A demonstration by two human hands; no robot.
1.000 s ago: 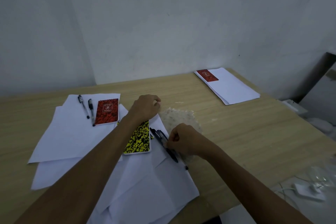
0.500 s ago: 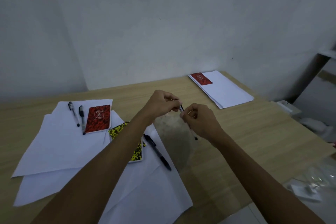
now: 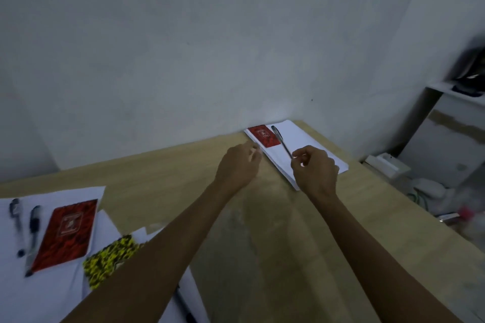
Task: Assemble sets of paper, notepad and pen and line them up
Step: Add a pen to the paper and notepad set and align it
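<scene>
At the table's far right corner lies a white paper stack [image 3: 312, 143] with a red notepad [image 3: 263, 136] on its far left end. A dark pen [image 3: 281, 142] lies slanted on the stack just right of that notepad. My right hand [image 3: 315, 173] pinches the pen's near end. My left hand [image 3: 240, 165] hovers by the stack's left edge, fingers loosely curled and holding nothing I can see. On loose white sheets [image 3: 57, 196] at the near left lie another red notepad [image 3: 65, 233], two pens [image 3: 32, 236], a yellow-black notepad [image 3: 110, 259] and a further pen [image 3: 183, 307].
The wooden table [image 3: 262, 244] meets a white wall at the back. Past its right edge stand a white shelf unit [image 3: 446, 144] and a white box [image 3: 388, 165], with blurred cables and small items lower down.
Both hands have travelled from the table's middle to the far right stack. The pen that was held between them now lies on that stack beside the red notepad, and my left hand has let go.
</scene>
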